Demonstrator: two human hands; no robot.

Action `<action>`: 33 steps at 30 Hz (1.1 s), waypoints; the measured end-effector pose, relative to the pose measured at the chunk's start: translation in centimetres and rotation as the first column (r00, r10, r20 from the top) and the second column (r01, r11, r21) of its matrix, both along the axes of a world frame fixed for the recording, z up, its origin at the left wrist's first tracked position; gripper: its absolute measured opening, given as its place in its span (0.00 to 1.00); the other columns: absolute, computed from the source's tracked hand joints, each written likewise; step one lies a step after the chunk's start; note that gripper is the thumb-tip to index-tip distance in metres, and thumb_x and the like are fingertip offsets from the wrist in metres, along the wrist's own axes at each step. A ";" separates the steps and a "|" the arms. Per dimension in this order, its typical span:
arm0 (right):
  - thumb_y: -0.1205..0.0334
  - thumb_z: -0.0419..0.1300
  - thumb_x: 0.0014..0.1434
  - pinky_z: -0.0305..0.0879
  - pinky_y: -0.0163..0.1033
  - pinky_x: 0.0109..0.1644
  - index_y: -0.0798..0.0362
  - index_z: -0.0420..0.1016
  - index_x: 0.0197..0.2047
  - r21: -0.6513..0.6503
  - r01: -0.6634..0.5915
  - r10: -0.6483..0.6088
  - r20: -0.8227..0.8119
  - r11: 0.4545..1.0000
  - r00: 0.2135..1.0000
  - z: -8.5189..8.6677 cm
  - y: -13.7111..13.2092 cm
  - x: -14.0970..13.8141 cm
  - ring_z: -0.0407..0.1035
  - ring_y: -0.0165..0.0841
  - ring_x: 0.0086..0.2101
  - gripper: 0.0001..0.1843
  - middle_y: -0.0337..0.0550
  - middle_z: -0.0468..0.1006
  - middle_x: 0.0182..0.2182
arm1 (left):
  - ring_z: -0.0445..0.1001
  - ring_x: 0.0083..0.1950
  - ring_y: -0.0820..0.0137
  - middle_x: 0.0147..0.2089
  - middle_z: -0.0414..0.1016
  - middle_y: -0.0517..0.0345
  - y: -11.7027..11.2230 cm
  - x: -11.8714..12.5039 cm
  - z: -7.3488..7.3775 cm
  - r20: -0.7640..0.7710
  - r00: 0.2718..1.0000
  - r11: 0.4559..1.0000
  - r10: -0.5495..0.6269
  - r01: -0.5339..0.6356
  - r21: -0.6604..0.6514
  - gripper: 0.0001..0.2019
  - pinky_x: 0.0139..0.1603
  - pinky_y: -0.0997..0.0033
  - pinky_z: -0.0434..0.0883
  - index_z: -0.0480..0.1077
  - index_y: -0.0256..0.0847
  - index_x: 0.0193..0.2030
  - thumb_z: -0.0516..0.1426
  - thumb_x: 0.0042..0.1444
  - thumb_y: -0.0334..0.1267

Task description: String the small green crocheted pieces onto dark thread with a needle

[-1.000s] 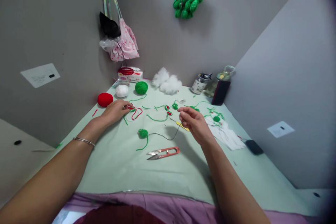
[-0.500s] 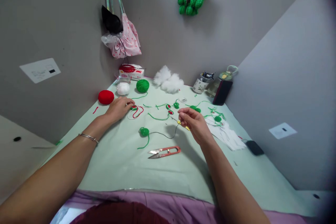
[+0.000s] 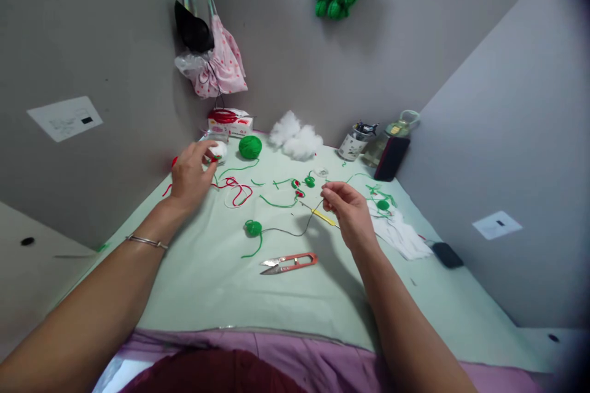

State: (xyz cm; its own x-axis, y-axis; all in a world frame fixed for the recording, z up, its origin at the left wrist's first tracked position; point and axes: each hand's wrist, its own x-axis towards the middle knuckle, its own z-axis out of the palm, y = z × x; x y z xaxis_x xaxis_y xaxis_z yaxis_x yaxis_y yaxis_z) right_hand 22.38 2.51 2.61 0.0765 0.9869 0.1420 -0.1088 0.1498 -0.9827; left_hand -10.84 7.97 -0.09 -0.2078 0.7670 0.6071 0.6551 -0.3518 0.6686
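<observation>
thread (image 3: 302, 235), pinched in the right hand's fingers (image 3: 326, 189), already holds one green ball (image 3: 253, 229); left hand (image 3: 187, 175) clasps a red-green piece (image 3: 216, 158), seemingly unthreaded.

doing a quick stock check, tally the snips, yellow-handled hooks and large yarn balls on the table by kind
Snips: 1
Yellow-handled hook: 1
Large yarn balls: 3 (one green, a white ball and a red ball mostly hidden by the left hand)
Total: 5

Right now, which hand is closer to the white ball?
Left. The left hand is beside the ball, partly hiding it; the right hand is far to its right.
</observation>
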 end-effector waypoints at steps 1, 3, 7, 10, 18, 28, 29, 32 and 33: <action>0.55 0.73 0.49 0.60 0.34 0.30 0.53 0.79 0.36 0.018 0.019 -0.019 0.004 1.000 1.000 0.1 0.0 0.0 0.63 0.24 0.25 0.14 0.35 0.73 0.27 | 0.69 0.39 0.66 0.40 0.71 0.58 -0.2 0.4 0.4 0.155 0.988 1.000 -0.016 0.017 -0.010 0.17 0.47 0.65 0.67 0.73 0.46 0.48 0.62 0.51 0.29; 0.55 0.73 0.51 0.58 0.34 0.28 0.52 0.79 0.36 0.023 0.012 -0.012 0.022 1.000 1.000 0.2 -0.2 -0.2 0.60 0.23 0.23 0.13 0.34 0.72 0.26 | 0.67 0.32 0.71 0.35 0.69 0.61 -1.0 1.8 0.9 0.510 0.852 0.969 -0.121 0.214 -0.127 0.17 0.40 0.69 0.67 0.72 0.44 0.47 0.66 0.48 0.33; 0.54 0.72 0.53 0.57 0.34 0.27 0.52 0.78 0.32 0.011 -0.103 0.101 0.082 0.995 0.991 0.4 -1.0 -1.3 0.59 0.24 0.22 0.12 0.33 0.69 0.23 | 0.65 0.29 0.76 0.32 0.68 0.63 -3.7 5.8 1.1 0.846 0.489 0.673 -0.215 0.702 -0.235 0.17 0.35 0.73 0.66 0.73 0.40 0.42 0.69 0.47 0.42; 0.54 0.71 0.55 0.59 0.34 0.27 0.52 0.77 0.32 0.015 -0.203 0.201 0.090 0.979 0.975 0.3 -1.8 -2.3 0.61 0.24 0.23 0.12 0.37 0.74 0.29 | 0.67 0.32 0.75 0.36 0.71 0.62 -5.8 8.3 1.5 0.830 0.487 0.610 -0.272 0.754 -0.242 0.14 0.38 0.73 0.67 0.76 0.41 0.41 0.69 0.49 0.43; 0.52 0.70 0.56 0.66 0.35 0.34 0.53 0.76 0.33 -0.173 -0.608 0.623 0.052 0.775 0.780 0.2 -3.5 -4.0 0.69 0.27 0.27 0.13 0.39 0.78 0.29 | 0.67 0.33 0.70 0.32 0.74 0.60 -7.7 10.6 2.2 0.619 0.682 0.765 -0.390 0.614 -0.194 0.09 0.36 0.70 0.65 0.76 0.42 0.36 0.66 0.52 0.43; 0.55 0.78 0.43 0.62 0.29 0.29 0.53 0.74 0.31 -0.224 -0.269 0.210 -0.254 0.937 0.944 -0.1 0.1 -0.4 0.64 0.22 0.25 0.20 0.35 0.75 0.26 | 0.69 0.27 0.76 0.29 0.72 0.65 -8.2 10.2 1.4 0.871 0.310 0.288 -0.381 0.935 -0.207 0.15 0.31 0.75 0.66 0.73 0.44 0.45 0.69 0.52 0.39; 0.55 0.78 0.41 0.62 0.30 0.29 0.53 0.74 0.31 -0.249 -0.260 0.200 -0.242 0.933 0.949 -0.4 0.3 -0.3 0.65 0.23 0.25 0.20 0.36 0.77 0.28 | 0.70 0.27 0.77 0.29 0.72 0.65 -8.4 10.2 1.7 0.891 0.280 0.305 -0.357 0.937 -0.172 0.16 0.32 0.76 0.67 0.74 0.44 0.48 0.69 0.53 0.39; 0.54 0.78 0.41 0.59 0.30 0.27 0.53 0.75 0.32 -0.240 -0.156 0.118 -0.163 0.958 0.979 -0.7 0.6 -0.1 0.65 0.23 0.27 0.21 0.40 0.80 0.35 | 0.72 0.30 0.78 0.33 0.73 0.62 -8.4 9.9 2.3 0.936 0.209 0.359 -0.283 0.928 -0.099 0.15 0.36 0.78 0.71 0.77 0.41 0.49 0.68 0.55 0.39; 0.53 0.78 0.41 0.57 0.30 0.25 0.53 0.75 0.31 -0.214 -0.107 0.079 -0.139 0.971 0.987 -0.6 0.5 -0.1 0.63 0.22 0.26 0.20 0.39 0.80 0.34 | 0.72 0.32 0.78 0.34 0.74 0.61 -8.3 9.8 2.2 0.946 0.190 0.384 -0.261 0.920 -0.079 0.13 0.37 0.78 0.72 0.78 0.39 0.46 0.69 0.55 0.38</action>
